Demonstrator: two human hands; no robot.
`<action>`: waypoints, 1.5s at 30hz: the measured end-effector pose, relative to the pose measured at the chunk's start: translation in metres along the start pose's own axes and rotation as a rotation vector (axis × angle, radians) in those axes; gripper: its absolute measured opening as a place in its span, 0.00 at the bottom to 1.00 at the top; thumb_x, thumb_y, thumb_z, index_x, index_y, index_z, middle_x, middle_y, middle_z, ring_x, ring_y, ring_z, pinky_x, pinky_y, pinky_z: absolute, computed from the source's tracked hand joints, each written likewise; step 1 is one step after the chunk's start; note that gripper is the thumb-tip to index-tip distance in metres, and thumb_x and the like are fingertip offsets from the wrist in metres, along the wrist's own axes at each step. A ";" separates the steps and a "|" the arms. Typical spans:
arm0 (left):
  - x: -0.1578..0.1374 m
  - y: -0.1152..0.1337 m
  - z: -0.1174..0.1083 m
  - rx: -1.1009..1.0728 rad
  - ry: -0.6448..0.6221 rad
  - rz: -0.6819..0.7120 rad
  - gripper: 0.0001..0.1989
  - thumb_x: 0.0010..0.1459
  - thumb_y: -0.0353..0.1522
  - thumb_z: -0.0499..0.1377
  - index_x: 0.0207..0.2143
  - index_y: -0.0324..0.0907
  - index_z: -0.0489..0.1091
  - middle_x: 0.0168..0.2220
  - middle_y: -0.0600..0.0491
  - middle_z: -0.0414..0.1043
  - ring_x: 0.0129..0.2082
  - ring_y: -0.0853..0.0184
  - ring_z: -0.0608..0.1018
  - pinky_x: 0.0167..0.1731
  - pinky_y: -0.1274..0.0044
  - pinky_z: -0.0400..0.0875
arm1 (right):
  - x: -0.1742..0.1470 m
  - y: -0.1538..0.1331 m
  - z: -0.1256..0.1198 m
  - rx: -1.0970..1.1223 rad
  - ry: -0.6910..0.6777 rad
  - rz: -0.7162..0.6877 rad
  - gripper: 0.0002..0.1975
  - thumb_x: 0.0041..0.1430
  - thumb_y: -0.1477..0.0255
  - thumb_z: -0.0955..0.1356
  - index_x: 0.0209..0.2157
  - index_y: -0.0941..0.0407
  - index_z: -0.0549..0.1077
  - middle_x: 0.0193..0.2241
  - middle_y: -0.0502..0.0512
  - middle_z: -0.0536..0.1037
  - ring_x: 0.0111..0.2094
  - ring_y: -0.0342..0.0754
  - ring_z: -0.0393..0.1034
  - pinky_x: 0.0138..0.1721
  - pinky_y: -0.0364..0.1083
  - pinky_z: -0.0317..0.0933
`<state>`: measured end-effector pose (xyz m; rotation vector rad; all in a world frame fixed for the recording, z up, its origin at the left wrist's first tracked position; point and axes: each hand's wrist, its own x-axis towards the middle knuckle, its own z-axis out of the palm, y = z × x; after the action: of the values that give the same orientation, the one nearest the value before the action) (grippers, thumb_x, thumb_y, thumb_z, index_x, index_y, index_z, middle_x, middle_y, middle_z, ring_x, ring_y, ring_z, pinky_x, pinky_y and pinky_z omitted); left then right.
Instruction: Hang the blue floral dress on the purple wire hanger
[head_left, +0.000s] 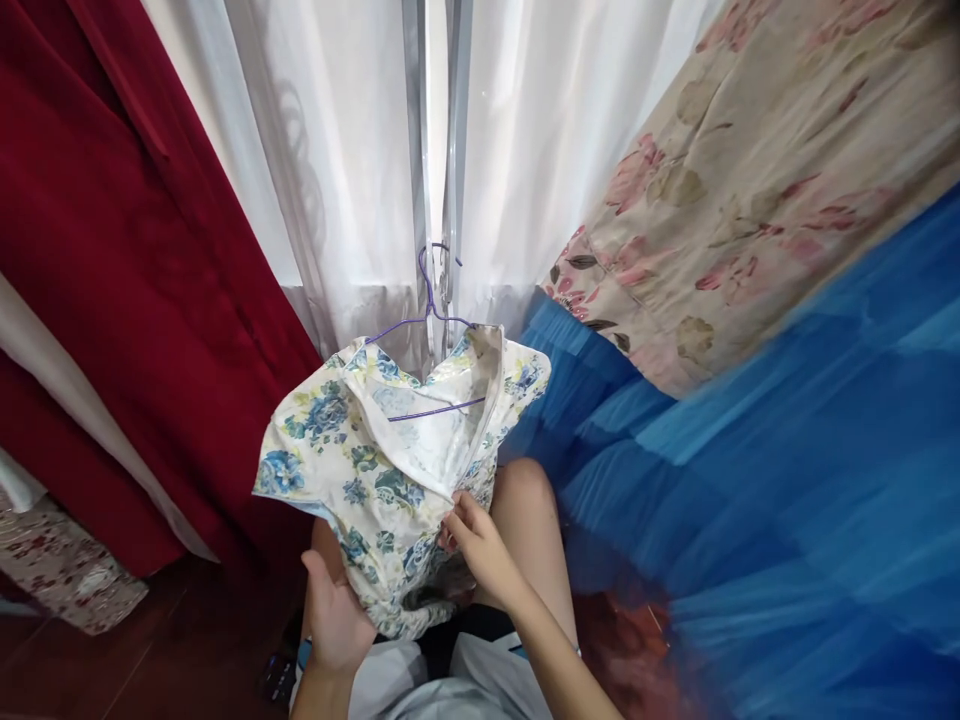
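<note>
A white garment printed with blue and green flowers hangs on a thin purple wire hanger, draped over my knees. My right hand pinches the garment's open edge near the zip. My left hand supports the cloth from below, its palm under the lower hem. The hanger's hook points up in front of the white curtain.
A dark red curtain hangs at the left, sheer white curtains at the centre. A bed with a blue sheet and a floral blanket fills the right side. Dark wooden floor shows at the lower left.
</note>
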<state>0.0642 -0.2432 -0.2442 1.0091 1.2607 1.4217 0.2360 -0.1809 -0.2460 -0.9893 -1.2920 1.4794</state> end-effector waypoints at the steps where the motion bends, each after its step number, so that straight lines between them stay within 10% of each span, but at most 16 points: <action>1: -0.004 -0.004 -0.005 -0.054 0.034 -0.026 0.33 0.55 0.62 0.49 0.57 0.61 0.68 0.52 0.50 0.75 0.55 0.53 0.74 0.50 0.59 0.73 | 0.003 0.001 0.003 0.005 -0.005 -0.001 0.13 0.60 0.58 0.66 0.32 0.52 0.62 0.24 0.48 0.70 0.26 0.47 0.66 0.27 0.44 0.58; 5: 0.001 -0.010 -0.013 -0.115 0.179 -0.059 0.29 0.56 0.49 0.61 0.59 0.55 0.65 0.52 0.49 0.75 0.55 0.54 0.75 0.50 0.63 0.74 | 0.001 0.001 0.010 -0.038 0.030 -0.004 0.14 0.63 0.59 0.63 0.28 0.53 0.61 0.22 0.48 0.69 0.22 0.45 0.62 0.25 0.44 0.55; 10: 0.023 -0.013 -0.015 0.357 0.581 0.306 0.24 0.60 0.42 0.59 0.56 0.46 0.63 0.56 0.43 0.68 0.56 0.54 0.72 0.54 0.63 0.69 | -0.018 0.006 -0.001 -0.172 0.063 -0.018 0.16 0.62 0.61 0.65 0.25 0.54 0.62 0.16 0.44 0.65 0.19 0.42 0.58 0.23 0.42 0.52; 16: 0.013 -0.028 0.030 0.539 -0.006 0.439 0.09 0.61 0.35 0.57 0.45 0.49 0.69 0.45 0.48 0.74 0.49 0.57 0.76 0.51 0.65 0.71 | -0.027 -0.005 -0.004 -0.198 0.025 0.070 0.16 0.60 0.59 0.67 0.26 0.55 0.65 0.13 0.45 0.68 0.14 0.40 0.57 0.18 0.40 0.49; 24: 0.014 -0.033 0.059 0.357 0.098 0.333 0.08 0.64 0.39 0.55 0.42 0.46 0.68 0.39 0.47 0.76 0.41 0.59 0.79 0.45 0.67 0.73 | -0.004 -0.047 0.006 -0.123 -0.074 0.036 0.12 0.57 0.66 0.66 0.23 0.56 0.68 0.10 0.45 0.68 0.12 0.39 0.55 0.16 0.39 0.48; 37: 0.007 -0.039 0.068 0.606 -0.251 0.451 0.09 0.63 0.27 0.52 0.35 0.44 0.71 0.35 0.48 0.72 0.37 0.62 0.76 0.39 0.72 0.71 | 0.101 -0.177 0.022 -0.004 0.243 -0.455 0.13 0.55 0.65 0.69 0.22 0.57 0.70 0.11 0.43 0.63 0.14 0.37 0.51 0.17 0.41 0.46; 42: 0.042 0.014 0.049 0.582 -0.409 0.566 0.12 0.58 0.32 0.64 0.45 0.45 0.75 0.43 0.49 0.75 0.44 0.62 0.77 0.48 0.72 0.70 | 0.083 -0.173 0.023 0.061 0.191 -0.476 0.12 0.57 0.62 0.70 0.28 0.56 0.71 0.11 0.43 0.65 0.13 0.38 0.52 0.16 0.40 0.45; 45: 0.077 0.087 0.040 0.494 -0.100 0.770 0.15 0.65 0.33 0.57 0.53 0.45 0.70 0.40 0.50 0.75 0.38 0.67 0.77 0.44 0.74 0.71 | 0.074 -0.171 0.022 0.034 0.156 -0.459 0.13 0.58 0.61 0.69 0.28 0.55 0.69 0.12 0.43 0.65 0.13 0.38 0.52 0.17 0.40 0.46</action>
<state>0.0757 -0.1611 -0.1537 2.0350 1.2290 1.6060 0.2161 -0.1085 -0.0742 -0.7084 -1.2719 1.0477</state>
